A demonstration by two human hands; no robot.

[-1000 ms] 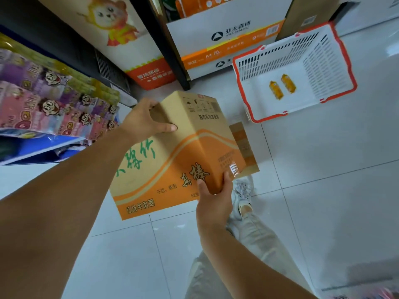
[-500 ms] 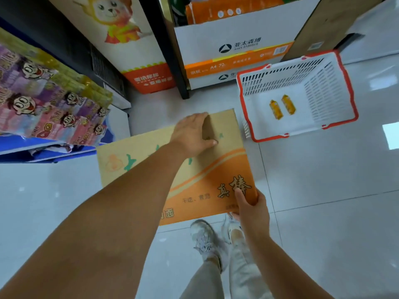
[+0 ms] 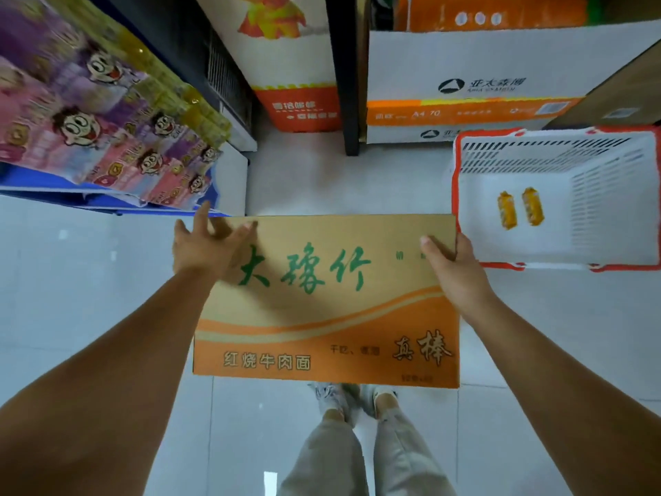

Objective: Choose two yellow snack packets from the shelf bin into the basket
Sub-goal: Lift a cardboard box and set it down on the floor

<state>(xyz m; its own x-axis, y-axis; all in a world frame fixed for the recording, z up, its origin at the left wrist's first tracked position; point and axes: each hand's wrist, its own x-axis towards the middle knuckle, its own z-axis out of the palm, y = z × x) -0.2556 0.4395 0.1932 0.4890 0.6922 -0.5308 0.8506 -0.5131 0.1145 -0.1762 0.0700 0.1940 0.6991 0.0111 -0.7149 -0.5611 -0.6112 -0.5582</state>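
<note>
Two yellow snack packets [image 3: 519, 209] lie side by side on the floor of a white basket [image 3: 608, 195] with a red rim, standing on the tiles at the right. A tan and orange cardboard box [image 3: 322, 309] with green lettering is in front of me, its broad face up. My right hand [image 3: 456, 272] grips the box's right edge, thumb on top. My left hand [image 3: 204, 245] is at the box's upper left corner with fingers spread and straight, touching or just off the cardboard.
A shelf bin [image 3: 107, 205] at the left holds pink and purple cartoon packets [image 3: 89, 130] with yellow ones [image 3: 204, 116] behind. Paper cartons [image 3: 465, 84] and a black shelf post [image 3: 347, 102] stand ahead. My shoes [image 3: 350, 399] are on the tiled floor below the box.
The box has swung round from a tilted, end-on pose to lie flat and square in front of me. My right hand moved from its lower corner to its right edge; my left fingers spread.
</note>
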